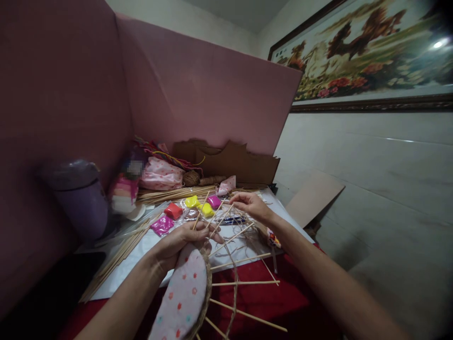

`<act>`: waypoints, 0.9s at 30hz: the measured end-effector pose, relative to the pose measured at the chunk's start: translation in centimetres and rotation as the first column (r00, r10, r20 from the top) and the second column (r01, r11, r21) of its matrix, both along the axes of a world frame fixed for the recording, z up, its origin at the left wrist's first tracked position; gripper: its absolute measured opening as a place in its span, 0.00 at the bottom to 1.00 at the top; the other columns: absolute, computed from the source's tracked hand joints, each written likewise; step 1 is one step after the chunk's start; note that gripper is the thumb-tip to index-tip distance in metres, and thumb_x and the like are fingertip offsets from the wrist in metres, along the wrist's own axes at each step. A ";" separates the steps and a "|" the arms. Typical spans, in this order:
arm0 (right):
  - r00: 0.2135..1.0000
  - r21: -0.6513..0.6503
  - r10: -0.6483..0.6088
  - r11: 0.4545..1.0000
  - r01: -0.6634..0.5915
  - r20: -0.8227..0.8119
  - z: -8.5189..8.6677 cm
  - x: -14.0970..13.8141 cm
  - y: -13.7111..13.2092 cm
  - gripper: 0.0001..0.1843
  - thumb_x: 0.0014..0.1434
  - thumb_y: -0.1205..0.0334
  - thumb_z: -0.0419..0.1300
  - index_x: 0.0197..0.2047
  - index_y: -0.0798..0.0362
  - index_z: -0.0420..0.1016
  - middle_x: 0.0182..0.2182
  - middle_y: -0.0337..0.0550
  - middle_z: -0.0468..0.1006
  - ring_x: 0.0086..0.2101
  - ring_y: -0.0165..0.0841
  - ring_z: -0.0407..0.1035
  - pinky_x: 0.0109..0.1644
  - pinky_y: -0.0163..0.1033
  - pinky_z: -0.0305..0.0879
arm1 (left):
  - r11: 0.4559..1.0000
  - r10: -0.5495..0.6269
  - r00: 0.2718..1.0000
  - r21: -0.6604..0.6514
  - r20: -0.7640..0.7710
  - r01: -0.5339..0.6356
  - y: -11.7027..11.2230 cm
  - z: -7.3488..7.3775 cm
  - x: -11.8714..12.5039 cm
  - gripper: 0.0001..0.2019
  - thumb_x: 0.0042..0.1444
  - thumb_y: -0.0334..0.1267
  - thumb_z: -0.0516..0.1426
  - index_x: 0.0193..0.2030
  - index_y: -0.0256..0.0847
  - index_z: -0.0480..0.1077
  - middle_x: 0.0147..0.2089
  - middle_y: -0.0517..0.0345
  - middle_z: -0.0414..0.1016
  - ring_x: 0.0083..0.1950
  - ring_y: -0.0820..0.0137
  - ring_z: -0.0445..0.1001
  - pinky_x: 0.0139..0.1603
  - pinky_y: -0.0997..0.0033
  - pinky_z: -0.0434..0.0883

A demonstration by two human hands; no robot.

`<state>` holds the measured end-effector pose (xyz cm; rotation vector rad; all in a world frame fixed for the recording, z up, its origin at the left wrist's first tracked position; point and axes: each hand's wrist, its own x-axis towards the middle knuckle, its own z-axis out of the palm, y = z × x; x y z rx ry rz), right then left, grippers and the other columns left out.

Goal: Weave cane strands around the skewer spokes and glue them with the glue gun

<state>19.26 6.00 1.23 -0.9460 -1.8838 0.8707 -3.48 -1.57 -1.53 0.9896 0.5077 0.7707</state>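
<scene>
My left hand grips the rim of a round woven base covered in pale dotted fabric, with thin wooden sticks fanning out from its edge. A strand of twine weaves between the sticks. My right hand is farther out, its fingers pinched on the tip of one upright stick. Both hands are over a white sheet on a red cloth.
Small packets of coloured clay, red, yellow and magenta, lie behind my hands. A bundle of sticks, a twine ball, cardboard pieces and a purple lidded container stand before a pink partition.
</scene>
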 end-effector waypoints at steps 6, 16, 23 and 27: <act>0.923 0.230 -0.317 0.936 0.268 0.216 -0.3 3.3 -2.0 0.11 0.54 0.58 0.56 0.32 0.55 0.75 0.29 0.44 0.76 0.30 0.33 0.67 0.33 0.37 0.61 | 0.999 0.007 1.000 -0.033 -0.002 -0.007 0.0 0.2 0.1 0.08 0.51 0.32 0.58 0.38 0.32 0.71 0.41 0.44 0.74 0.31 0.73 0.72 0.29 0.77 0.67; 0.706 0.080 -0.398 0.895 0.438 0.586 -2.6 12.4 -5.6 0.10 0.48 0.63 0.56 0.33 0.54 0.76 0.33 0.46 0.78 0.34 0.36 0.70 0.38 0.38 0.64 | 0.999 0.034 0.998 -0.032 -0.045 -0.035 -0.1 0.8 0.1 0.09 0.51 0.31 0.58 0.40 0.31 0.70 0.43 0.44 0.74 0.31 0.73 0.72 0.30 0.76 0.68; 0.704 0.031 -0.316 0.922 0.386 0.636 -3.9 13.7 -6.5 0.26 0.36 0.61 0.67 0.42 0.57 0.71 0.43 0.49 0.72 0.44 0.41 0.65 0.48 0.41 0.60 | 0.996 0.079 0.989 -0.025 -0.125 -0.082 0.0 0.7 0.2 0.08 0.52 0.31 0.57 0.40 0.32 0.70 0.43 0.46 0.74 0.29 0.75 0.70 0.27 0.79 0.68; 0.686 0.011 -0.317 0.912 0.411 0.655 -4.4 13.5 -6.4 0.21 0.37 0.61 0.66 0.37 0.55 0.69 0.39 0.45 0.71 0.39 0.38 0.66 0.42 0.39 0.61 | 0.996 0.082 0.988 -0.012 -0.130 -0.084 0.1 0.7 0.2 0.07 0.52 0.30 0.57 0.39 0.32 0.70 0.43 0.47 0.74 0.30 0.75 0.70 0.28 0.78 0.68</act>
